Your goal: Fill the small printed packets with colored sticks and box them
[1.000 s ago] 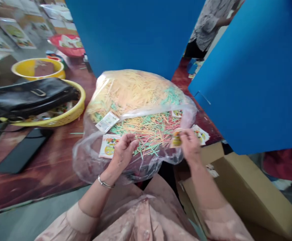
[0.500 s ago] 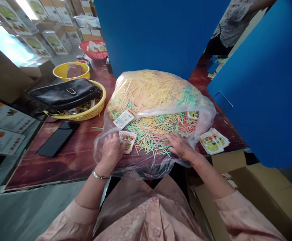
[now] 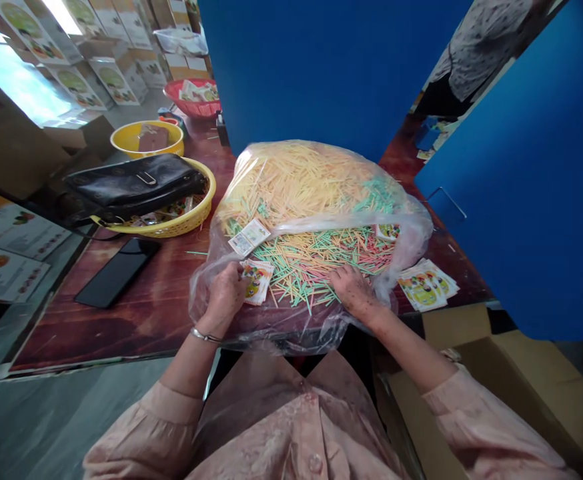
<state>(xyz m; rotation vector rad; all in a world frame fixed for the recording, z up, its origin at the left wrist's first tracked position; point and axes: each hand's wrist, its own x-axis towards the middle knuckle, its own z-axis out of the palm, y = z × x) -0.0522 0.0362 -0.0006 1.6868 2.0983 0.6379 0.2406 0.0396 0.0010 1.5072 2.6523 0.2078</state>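
Observation:
A clear plastic bag (image 3: 406,243) lies open on the table, filled with thin pastel sticks (image 3: 311,260) in yellow, green and pink. My left hand (image 3: 227,292) is closed at the left edge of a small stack of printed packets (image 3: 257,283), thumb and fingers pinching it. Over the near right part of the loose sticks, my right hand (image 3: 354,291) has its fingers bent together and dipped among them; its fingertips are partly hidden. Another small bundle of packets (image 3: 249,237) rests on the bag's left fold.
Fanned packets (image 3: 427,285) lie right of the bag. To the left are a black phone (image 3: 117,273), a black handbag (image 3: 139,180) on a yellow basket (image 3: 186,223), and a red basket (image 3: 191,107). Blue panels (image 3: 321,67) stand behind and right; a person (image 3: 486,47) is beyond.
My right hand has shifted slightly left, and its fingers have curled in among the sticks. My left hand remains at the packet stack, its fingers slightly higher on the edge.

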